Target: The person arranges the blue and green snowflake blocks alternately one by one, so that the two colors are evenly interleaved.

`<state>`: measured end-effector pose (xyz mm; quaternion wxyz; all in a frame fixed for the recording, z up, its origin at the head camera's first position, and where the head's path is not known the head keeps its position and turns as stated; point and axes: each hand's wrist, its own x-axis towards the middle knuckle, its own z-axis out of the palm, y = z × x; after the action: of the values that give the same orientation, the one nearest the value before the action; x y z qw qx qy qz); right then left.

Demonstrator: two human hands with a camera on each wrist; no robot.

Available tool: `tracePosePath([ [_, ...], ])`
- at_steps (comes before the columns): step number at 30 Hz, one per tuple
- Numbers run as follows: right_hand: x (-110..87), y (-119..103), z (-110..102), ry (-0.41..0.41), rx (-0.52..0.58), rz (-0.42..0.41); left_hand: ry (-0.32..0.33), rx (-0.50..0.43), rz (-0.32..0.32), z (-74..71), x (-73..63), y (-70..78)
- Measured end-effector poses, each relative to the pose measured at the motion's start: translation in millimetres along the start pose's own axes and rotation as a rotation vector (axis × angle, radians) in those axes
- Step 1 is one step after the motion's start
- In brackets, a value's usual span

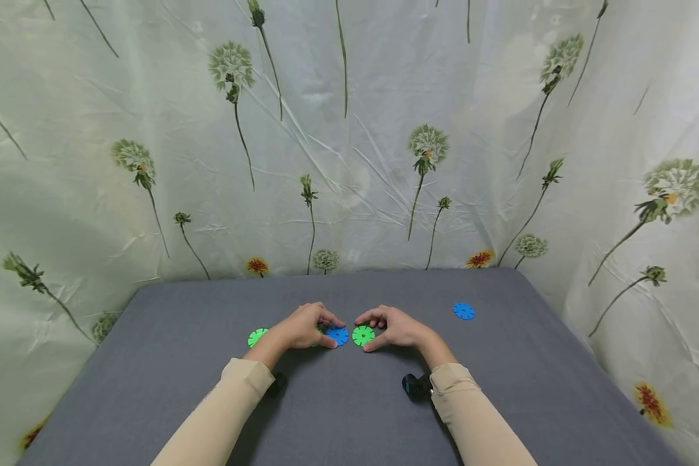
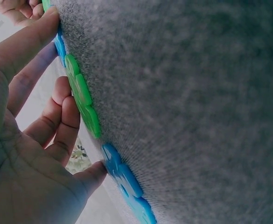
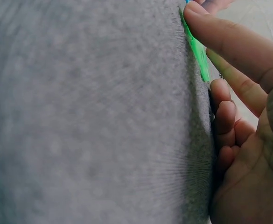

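My left hand [image 1: 305, 327] pinches a blue slotted disc [image 1: 337, 335] at its near and far edges, between thumb and forefinger. Facing it, my right hand [image 1: 400, 329] holds a green slotted disc [image 1: 364, 335] the same way. Both discs lie flat on the cloth, a small gap between them. Under the left palm, a second green disc [image 2: 82, 95] and another blue disc [image 2: 127, 179] continue the row in the left wrist view; the hand mostly hides them from the head view. The right wrist view shows the held green disc [image 3: 198, 51] edge-on.
Another green disc [image 1: 257, 336] lies left of the left wrist, partly covered by it. A lone blue disc [image 1: 463, 311] is at the back right. The grey cloth-covered table [image 1: 349, 414] meets a flower-patterned curtain [image 1: 361, 162]. A black device [image 1: 416, 388] sits at the right wrist.
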<state>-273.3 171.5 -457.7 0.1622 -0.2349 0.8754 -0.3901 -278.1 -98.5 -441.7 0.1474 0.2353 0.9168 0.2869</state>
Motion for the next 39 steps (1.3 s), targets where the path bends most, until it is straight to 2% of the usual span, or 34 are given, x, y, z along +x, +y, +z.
tracePosePath([
  [20, 1.4, -1.6, 1.2, -0.005, 0.042, 0.014, 0.012, 0.015, 0.001, 1.9, -3.2, -5.2],
  [30, 1.3, 0.5, -0.8, 0.008, 0.056, 0.011, -0.001, 0.051, 0.057, 0.6, -1.4, -6.4],
  [39, -2.1, 0.2, -1.5, 0.014, 0.042, 0.015, -0.012, 0.041, 0.063, -0.6, -0.1, -6.5],
])
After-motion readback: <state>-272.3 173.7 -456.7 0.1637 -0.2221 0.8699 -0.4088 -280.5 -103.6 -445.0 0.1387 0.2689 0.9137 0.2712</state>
